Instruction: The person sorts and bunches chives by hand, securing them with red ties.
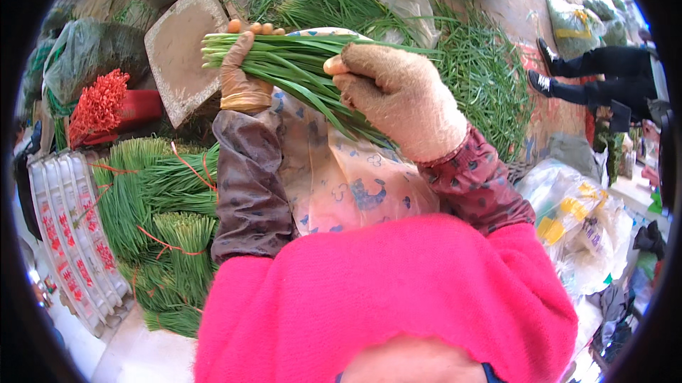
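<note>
A bunch of green Chinese chives (298, 63) lies across above my lap, its pale stem ends to the left. My left hand (242, 71), in a thin tan glove with bare fingertips, grips the bunch near those stem ends. Over the leafy part is my right hand (399, 90), in a thick soiled fabric glove; its thumb and fingers are bent around some leaves at the bunch's upper edge. How firmly these fingers close cannot be seen. A patterned plastic apron (362, 186) covers my lap below the chives.
Tied chive bundles (184, 234) are stacked at left, beside a white crate (74, 239) and red ties (101, 103) on a red box. A square board (184, 52) stands nearby. Loose chives (479, 74) cover the floor ahead. At right are plastic bags (581, 223) and a person's legs (597, 74).
</note>
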`<state>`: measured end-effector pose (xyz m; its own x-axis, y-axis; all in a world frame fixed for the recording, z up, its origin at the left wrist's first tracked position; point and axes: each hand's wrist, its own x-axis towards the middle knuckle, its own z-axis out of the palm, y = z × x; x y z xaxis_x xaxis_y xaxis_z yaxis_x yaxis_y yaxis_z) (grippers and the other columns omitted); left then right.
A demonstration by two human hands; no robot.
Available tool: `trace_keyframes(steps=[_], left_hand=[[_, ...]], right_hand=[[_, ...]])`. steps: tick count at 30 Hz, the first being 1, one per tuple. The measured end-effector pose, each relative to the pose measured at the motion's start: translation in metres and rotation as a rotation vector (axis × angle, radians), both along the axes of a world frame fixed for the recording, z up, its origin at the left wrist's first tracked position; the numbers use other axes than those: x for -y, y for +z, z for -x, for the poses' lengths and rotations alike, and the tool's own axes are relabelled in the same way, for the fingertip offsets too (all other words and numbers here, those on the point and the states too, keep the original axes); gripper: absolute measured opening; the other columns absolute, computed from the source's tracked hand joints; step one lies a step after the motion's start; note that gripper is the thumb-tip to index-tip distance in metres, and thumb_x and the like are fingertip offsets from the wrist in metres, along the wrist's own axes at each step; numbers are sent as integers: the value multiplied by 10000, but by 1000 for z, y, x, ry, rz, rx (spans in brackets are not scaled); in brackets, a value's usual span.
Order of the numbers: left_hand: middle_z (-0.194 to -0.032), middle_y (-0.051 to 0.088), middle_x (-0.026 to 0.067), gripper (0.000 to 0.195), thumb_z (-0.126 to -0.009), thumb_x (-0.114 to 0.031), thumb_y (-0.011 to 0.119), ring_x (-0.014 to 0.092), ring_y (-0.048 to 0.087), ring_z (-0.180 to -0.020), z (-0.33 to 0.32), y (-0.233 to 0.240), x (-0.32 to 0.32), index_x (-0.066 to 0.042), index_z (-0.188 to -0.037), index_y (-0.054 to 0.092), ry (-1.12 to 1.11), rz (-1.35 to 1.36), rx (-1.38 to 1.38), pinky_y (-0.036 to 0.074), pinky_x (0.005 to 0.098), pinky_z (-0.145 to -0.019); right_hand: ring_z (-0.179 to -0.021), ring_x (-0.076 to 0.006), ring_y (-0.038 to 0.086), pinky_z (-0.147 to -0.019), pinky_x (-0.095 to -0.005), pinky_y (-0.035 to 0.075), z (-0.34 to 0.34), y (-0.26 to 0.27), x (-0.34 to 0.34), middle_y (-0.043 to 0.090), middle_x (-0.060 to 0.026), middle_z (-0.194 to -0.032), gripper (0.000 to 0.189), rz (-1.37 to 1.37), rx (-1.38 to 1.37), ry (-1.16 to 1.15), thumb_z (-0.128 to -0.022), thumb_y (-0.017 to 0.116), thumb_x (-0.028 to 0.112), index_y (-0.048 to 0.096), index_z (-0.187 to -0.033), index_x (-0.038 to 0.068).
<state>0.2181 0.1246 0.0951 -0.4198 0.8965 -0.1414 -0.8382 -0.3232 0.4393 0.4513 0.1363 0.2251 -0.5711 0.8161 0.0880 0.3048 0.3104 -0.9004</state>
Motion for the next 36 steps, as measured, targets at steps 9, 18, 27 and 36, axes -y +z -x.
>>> trace_keyframes(steps=[9,18,27,36], left_hand=[[-1052,674,162,256,-887,1,611,309,649,-1046,32,-11,13,-103,-1121,604,157,60,-15,494,616,-961],[-1014,683,158,301,-890,7,609,295,661,-1004,29,5,11,-121,-1161,581,190,-9,-21,493,618,-969],[-1025,622,61,262,-874,-22,632,240,611,-1048,24,25,17,-169,-1090,610,59,-324,-135,379,647,-1069],[-1006,657,-3,313,-868,-58,636,163,614,-989,81,21,33,-221,-1135,646,79,-478,-193,324,501,-1127]], right_hand=[[-749,-191,655,-708,-306,527,-55,18,-42,681,-107,-819,183,-126,175,-171,-856,645,130,679,-1004,28],[-836,-327,671,-681,-391,545,-85,117,-26,675,-146,-937,397,-174,374,711,-770,759,193,654,-1117,31],[-899,-346,647,-771,-424,535,-38,29,-26,649,-122,-994,337,-478,262,119,-784,685,165,620,-1102,79],[-827,-419,645,-735,-484,509,-18,-20,14,650,-233,-847,449,18,496,509,-827,648,306,567,-1202,72]])
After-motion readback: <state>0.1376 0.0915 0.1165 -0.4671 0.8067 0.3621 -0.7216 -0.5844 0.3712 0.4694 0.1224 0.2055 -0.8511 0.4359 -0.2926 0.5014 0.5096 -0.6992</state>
